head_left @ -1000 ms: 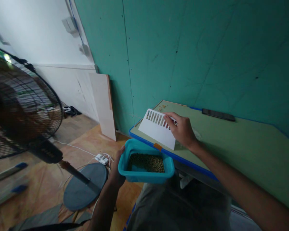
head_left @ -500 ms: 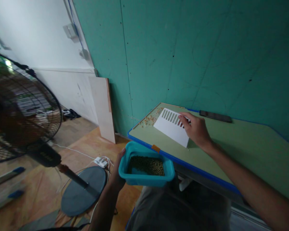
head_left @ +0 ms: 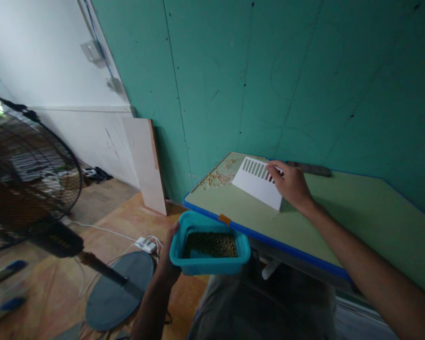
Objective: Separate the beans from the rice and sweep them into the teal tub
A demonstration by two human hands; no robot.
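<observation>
My left hand (head_left: pixel 168 255) grips the left end of a teal plastic container (head_left: pixel 212 268), held level below the table's front edge. Inside lie small dark green grains, with beige ones toward the right. My right hand (head_left: pixel 292 186) is closed on the slotted upper edge of a white plastic panel (head_left: pixel 257 188), thumb on the near side. The panel stands tilted with its lower edge at the tabletop. Left of it, orange and pale grains (head_left: pixel 217 178) are scattered over the table's corner. A few pale crumbs (head_left: pixel 275 215) sit by the panel's lower right corner.
The pale green table (head_left: pixel 326 222) has a blue edge with orange tape (head_left: pixel 224 219). A dark flat object (head_left: pixel 310 169) lies along its back, against the green wall (head_left: pixel 212 71). At left stand a fan (head_left: pixel 31 174) and a leaning board (head_left: pixel 145 165); a power strip (head_left: pixel 146 244) is on the floor.
The white panel has moved slightly right and back from the table's front edge, uncovering more crumbs at its corner. My left hand keeps hold of the container. The view has shifted a little.
</observation>
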